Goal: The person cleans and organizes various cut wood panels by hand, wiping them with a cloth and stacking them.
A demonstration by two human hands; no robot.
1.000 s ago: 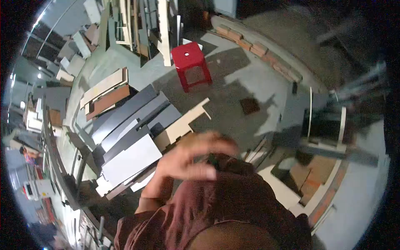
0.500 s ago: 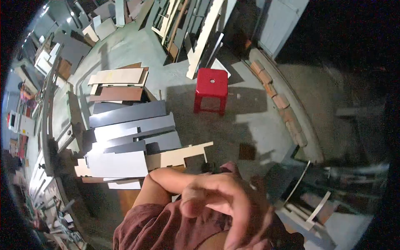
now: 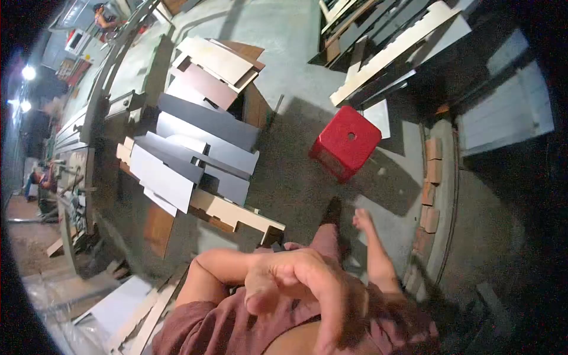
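My left hand (image 3: 302, 284) is raised close in front of my chest, with the thumb apart from the curved fingers. No object shows between them. My right hand (image 3: 362, 219) hangs out over the floor at the end of a stretched arm. Its fingers look curled in, and nothing is seen in them. Beyond it stands a red plastic stool (image 3: 350, 137) with a round hole in its seat. To the left of the stool lie overlapping white and grey panels (image 3: 207, 139). A cream notched board (image 3: 242, 218) lies at the near end of these panels.
Long boards (image 3: 393, 53) lean in a group at the back right. A row of bricks (image 3: 433, 160) lines a low ledge on the right. Beams and rails (image 3: 103, 112) run along the left. Two people (image 3: 105, 21) are far off at the left.
My view has turned and tilted, so the stool appears larger and farther right. My right arm and a leg have come into view. My left hand keeps much the same pose.
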